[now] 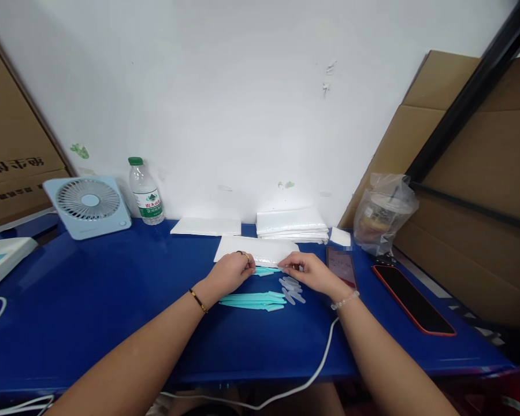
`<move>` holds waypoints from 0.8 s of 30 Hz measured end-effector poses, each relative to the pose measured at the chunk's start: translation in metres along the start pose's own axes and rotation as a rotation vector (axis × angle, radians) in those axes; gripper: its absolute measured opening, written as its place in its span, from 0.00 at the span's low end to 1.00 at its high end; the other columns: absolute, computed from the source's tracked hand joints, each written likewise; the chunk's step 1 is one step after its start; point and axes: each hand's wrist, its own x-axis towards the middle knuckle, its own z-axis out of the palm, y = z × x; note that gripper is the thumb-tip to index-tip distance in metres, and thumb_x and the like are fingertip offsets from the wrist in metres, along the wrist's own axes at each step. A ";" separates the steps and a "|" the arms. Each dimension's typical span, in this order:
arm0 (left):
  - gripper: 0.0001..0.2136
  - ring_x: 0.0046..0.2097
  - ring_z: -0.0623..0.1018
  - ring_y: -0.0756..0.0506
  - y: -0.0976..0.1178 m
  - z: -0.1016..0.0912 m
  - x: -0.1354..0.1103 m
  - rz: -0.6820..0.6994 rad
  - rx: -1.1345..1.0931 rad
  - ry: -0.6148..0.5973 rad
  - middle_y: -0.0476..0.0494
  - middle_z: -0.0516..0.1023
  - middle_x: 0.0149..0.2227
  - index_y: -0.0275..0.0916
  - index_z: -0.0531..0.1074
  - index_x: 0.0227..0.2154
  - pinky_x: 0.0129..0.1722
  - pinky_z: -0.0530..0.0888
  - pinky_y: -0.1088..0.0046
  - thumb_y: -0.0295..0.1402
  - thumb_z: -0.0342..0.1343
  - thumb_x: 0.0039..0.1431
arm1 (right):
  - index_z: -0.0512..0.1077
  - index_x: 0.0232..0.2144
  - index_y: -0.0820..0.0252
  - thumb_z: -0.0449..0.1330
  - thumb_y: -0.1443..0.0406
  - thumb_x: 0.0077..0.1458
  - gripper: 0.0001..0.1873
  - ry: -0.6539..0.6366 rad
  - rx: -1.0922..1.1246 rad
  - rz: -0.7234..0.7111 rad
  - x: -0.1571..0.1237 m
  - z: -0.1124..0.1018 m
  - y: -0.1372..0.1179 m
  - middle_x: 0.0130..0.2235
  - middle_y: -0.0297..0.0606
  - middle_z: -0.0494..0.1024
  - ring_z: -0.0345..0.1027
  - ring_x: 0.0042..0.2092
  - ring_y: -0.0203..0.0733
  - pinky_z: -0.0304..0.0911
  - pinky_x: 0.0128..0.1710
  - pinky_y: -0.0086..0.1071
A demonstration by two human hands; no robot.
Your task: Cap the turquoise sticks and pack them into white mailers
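Note:
My left hand (pixel 234 271) is closed in a pinch on a turquoise eyebrow razor (pixel 264 271), whose far end points right. Across from it, the fingertips of my right hand (pixel 308 273) pinch a small translucent cap (pixel 281 268) at the razor's tip; whether the cap sits on the blade is too small to tell. Several more turquoise razors (pixel 252 300) lie side by side below my hands. To their right is a loose pile of clear plastic caps (pixel 292 289). Just behind my fingers rests a white bubble mailer (pixel 256 250).
Stacked white mailers (pixel 291 224) stand against the wall, with another flat mailer (pixel 205 226) to their left. A fan (pixel 91 202) and a water bottle (pixel 146 193) are back left. At right are a phone (pixel 411 297), another phone (pixel 341 267) and a bagged cup (pixel 380 216). A white cable (pixel 316 370) crosses the front edge.

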 end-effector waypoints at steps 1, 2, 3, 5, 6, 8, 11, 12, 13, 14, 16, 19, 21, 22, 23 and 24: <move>0.07 0.34 0.71 0.48 0.000 0.000 0.000 0.003 0.001 0.003 0.47 0.74 0.32 0.40 0.71 0.32 0.32 0.64 0.74 0.33 0.48 0.56 | 0.75 0.40 0.59 0.54 0.65 0.55 0.12 -0.007 0.001 0.002 0.000 0.001 -0.001 0.38 0.40 0.77 0.68 0.36 0.39 0.63 0.32 0.30; 0.07 0.34 0.71 0.47 0.000 0.000 0.000 0.005 0.001 0.006 0.47 0.74 0.32 0.40 0.71 0.32 0.32 0.64 0.74 0.33 0.48 0.56 | 0.75 0.40 0.59 0.54 0.64 0.55 0.12 -0.013 0.001 0.001 0.001 0.002 -0.002 0.38 0.40 0.77 0.68 0.35 0.39 0.63 0.33 0.30; 0.07 0.34 0.71 0.47 0.000 0.000 0.000 0.008 0.002 0.009 0.47 0.74 0.32 0.40 0.71 0.32 0.32 0.64 0.74 0.33 0.48 0.56 | 0.75 0.40 0.59 0.54 0.64 0.55 0.12 -0.017 -0.001 0.001 0.001 0.003 -0.003 0.38 0.40 0.77 0.68 0.35 0.39 0.63 0.33 0.30; 0.07 0.34 0.72 0.47 -0.001 0.000 0.000 0.016 0.007 0.021 0.47 0.74 0.32 0.40 0.71 0.32 0.32 0.64 0.74 0.33 0.49 0.57 | 0.75 0.40 0.59 0.55 0.64 0.56 0.12 -0.006 -0.006 0.003 0.002 0.004 -0.003 0.37 0.40 0.77 0.68 0.35 0.39 0.63 0.33 0.30; 0.07 0.35 0.72 0.47 -0.001 0.000 0.000 0.020 0.013 0.027 0.47 0.74 0.32 0.40 0.71 0.32 0.32 0.64 0.74 0.33 0.49 0.57 | 0.75 0.39 0.59 0.55 0.64 0.55 0.12 0.004 -0.011 0.005 0.002 0.004 -0.002 0.37 0.40 0.77 0.69 0.36 0.39 0.63 0.33 0.30; 0.07 0.35 0.72 0.47 -0.002 -0.001 0.000 0.026 0.027 0.037 0.47 0.74 0.33 0.40 0.71 0.32 0.32 0.64 0.74 0.33 0.49 0.57 | 0.75 0.39 0.59 0.55 0.63 0.55 0.11 0.035 -0.022 0.007 0.002 0.004 0.000 0.36 0.40 0.77 0.69 0.36 0.40 0.63 0.33 0.30; 0.06 0.34 0.72 0.48 -0.003 -0.002 0.000 0.020 0.023 0.039 0.47 0.74 0.32 0.40 0.71 0.31 0.32 0.64 0.75 0.32 0.49 0.57 | 0.75 0.38 0.58 0.55 0.63 0.55 0.11 0.072 -0.030 -0.001 0.001 0.001 0.002 0.37 0.39 0.77 0.69 0.36 0.40 0.63 0.33 0.30; 0.06 0.34 0.72 0.48 -0.003 -0.003 0.000 0.018 0.012 0.040 0.47 0.74 0.32 0.40 0.71 0.31 0.32 0.63 0.75 0.32 0.49 0.57 | 0.75 0.38 0.58 0.55 0.63 0.55 0.11 0.076 -0.026 -0.004 0.001 0.001 0.001 0.37 0.39 0.77 0.69 0.36 0.40 0.63 0.33 0.30; 0.06 0.34 0.71 0.48 -0.002 -0.003 0.000 0.018 -0.002 0.041 0.47 0.74 0.32 0.40 0.71 0.32 0.31 0.64 0.75 0.32 0.49 0.57 | 0.75 0.38 0.58 0.55 0.63 0.55 0.11 0.075 -0.018 -0.007 0.001 0.001 0.001 0.37 0.39 0.77 0.69 0.36 0.40 0.63 0.34 0.30; 0.06 0.34 0.71 0.48 -0.001 -0.003 0.000 0.022 -0.016 0.041 0.47 0.74 0.32 0.40 0.71 0.32 0.32 0.64 0.75 0.33 0.49 0.57 | 0.75 0.38 0.58 0.56 0.63 0.55 0.11 0.069 -0.007 -0.010 0.001 0.002 -0.001 0.37 0.39 0.77 0.69 0.37 0.40 0.63 0.34 0.31; 0.07 0.35 0.71 0.48 0.001 -0.002 0.000 0.034 -0.039 0.038 0.47 0.74 0.33 0.40 0.71 0.33 0.32 0.64 0.75 0.34 0.49 0.57 | 0.75 0.38 0.58 0.56 0.62 0.55 0.11 0.043 0.021 -0.016 0.003 0.006 -0.004 0.37 0.39 0.77 0.69 0.37 0.40 0.64 0.36 0.31; 0.07 0.36 0.71 0.47 0.004 0.000 0.000 0.055 -0.042 0.021 0.47 0.74 0.33 0.40 0.71 0.33 0.34 0.65 0.75 0.34 0.49 0.57 | 0.75 0.38 0.57 0.55 0.62 0.56 0.11 0.013 0.046 -0.012 0.006 0.014 -0.008 0.37 0.39 0.77 0.70 0.37 0.40 0.65 0.37 0.33; 0.07 0.36 0.71 0.47 0.004 0.000 0.000 0.049 -0.032 0.003 0.47 0.74 0.33 0.40 0.71 0.32 0.35 0.65 0.74 0.34 0.49 0.57 | 0.75 0.38 0.57 0.55 0.62 0.56 0.11 0.017 0.033 -0.009 0.008 0.018 -0.008 0.36 0.39 0.76 0.70 0.37 0.40 0.65 0.37 0.33; 0.07 0.36 0.72 0.47 0.004 0.000 0.000 0.039 -0.031 0.003 0.47 0.74 0.33 0.40 0.71 0.33 0.35 0.65 0.74 0.34 0.49 0.57 | 0.74 0.38 0.57 0.55 0.63 0.56 0.11 0.031 0.014 -0.009 0.008 0.018 -0.008 0.36 0.38 0.76 0.69 0.37 0.40 0.64 0.37 0.33; 0.07 0.36 0.72 0.47 0.004 0.000 -0.001 0.028 -0.037 0.009 0.46 0.73 0.35 0.40 0.71 0.35 0.35 0.65 0.73 0.34 0.50 0.56 | 0.74 0.38 0.57 0.56 0.63 0.55 0.10 0.050 -0.013 -0.011 0.008 0.017 -0.007 0.36 0.38 0.75 0.69 0.37 0.40 0.64 0.37 0.32; 0.09 0.37 0.72 0.47 0.005 -0.002 -0.002 0.020 -0.049 0.018 0.46 0.73 0.36 0.41 0.70 0.37 0.35 0.66 0.73 0.35 0.50 0.56 | 0.74 0.37 0.57 0.57 0.63 0.54 0.09 0.064 -0.044 -0.009 0.007 0.015 -0.006 0.36 0.38 0.75 0.68 0.37 0.40 0.63 0.37 0.32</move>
